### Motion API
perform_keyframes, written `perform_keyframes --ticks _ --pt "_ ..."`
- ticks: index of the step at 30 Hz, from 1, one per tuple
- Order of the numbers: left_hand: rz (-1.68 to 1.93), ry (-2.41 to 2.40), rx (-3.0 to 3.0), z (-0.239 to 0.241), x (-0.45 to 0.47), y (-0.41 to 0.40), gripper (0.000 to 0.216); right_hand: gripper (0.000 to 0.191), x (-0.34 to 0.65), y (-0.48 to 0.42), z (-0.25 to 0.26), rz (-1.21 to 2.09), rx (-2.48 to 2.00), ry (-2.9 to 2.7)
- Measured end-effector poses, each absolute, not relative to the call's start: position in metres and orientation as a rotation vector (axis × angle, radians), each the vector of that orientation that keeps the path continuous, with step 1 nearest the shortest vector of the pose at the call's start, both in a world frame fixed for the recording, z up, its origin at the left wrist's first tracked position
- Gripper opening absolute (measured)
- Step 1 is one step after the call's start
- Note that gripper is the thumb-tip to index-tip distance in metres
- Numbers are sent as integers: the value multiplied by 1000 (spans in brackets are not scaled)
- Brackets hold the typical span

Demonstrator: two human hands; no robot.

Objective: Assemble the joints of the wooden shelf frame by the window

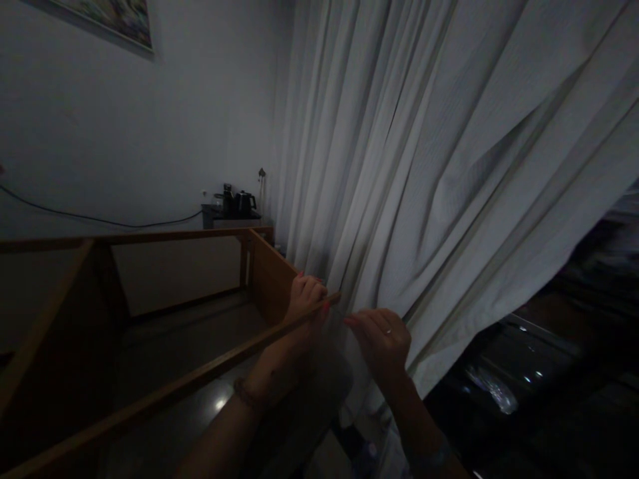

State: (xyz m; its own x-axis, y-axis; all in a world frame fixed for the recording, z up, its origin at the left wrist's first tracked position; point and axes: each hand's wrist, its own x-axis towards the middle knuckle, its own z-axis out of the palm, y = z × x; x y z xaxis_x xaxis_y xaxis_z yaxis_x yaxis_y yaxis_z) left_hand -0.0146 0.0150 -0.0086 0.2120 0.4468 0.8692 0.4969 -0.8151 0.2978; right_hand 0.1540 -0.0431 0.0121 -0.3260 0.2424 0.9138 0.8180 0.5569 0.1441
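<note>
In the head view a wooden furniture frame (200,382) extends from the lower left to the middle, its near rail ending between my hands. My left hand (305,301) is closed around that rail close to its end, fingers on the far side and thumb at the near side. Just right of the rail's end, apart from it, hangs my right hand (385,338), with a ring on one finger. Its fingers are pressed together in a pinch toward the rail. Anything between those fingertips is too small and dark to make out.
A long white curtain (359,153) hangs close behind my right hand. At the back, a small cabinet (232,221) carries a black kettle (244,201). A black cable (114,223) runs along the wall. Shiny clear plastic (492,389) lies in the dark area at right.
</note>
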Motion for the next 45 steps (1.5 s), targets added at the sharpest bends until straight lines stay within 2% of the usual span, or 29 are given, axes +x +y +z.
perform_keyframes --ticks 6,8,10,16,21,24,29,34,39,45 --pt "-1711 -944 -2404 -10 -15 17 34 15 152 -42 8 -555 -830 -1830" --pt "-1699 -948 -2420 -11 -14 18 35 25 148 -43 5 -417 -875 -1783" --pt "-1700 -951 -2424 -13 -14 20 33 34 143 -45 4 -215 -931 -1721" --pt "-1728 -923 -2394 -16 -12 25 29 35 129 -51 12 639 -922 -1463" --pt "-1676 -963 -2428 -9 -15 15 28 46 135 -42 4 883 -860 -1443" --pt "-1681 -952 -2421 -7 -16 12 30 47 140 -37 -6 922 -811 -1468" --pt "-1678 -953 -2444 -7 -16 13 28 32 154 -37 -11 844 -691 -1686" --pt "-1670 -991 -2441 -8 -17 14 24 35 168 -41 4 587 -665 -2054" --pt "-1684 -959 -2442 -8 -16 15 24 24 172 -36 14 276 -653 -2122" --pt "-1712 -941 -2421 -8 -15 15 28 12 170 -27 6 80 -547 -2120"
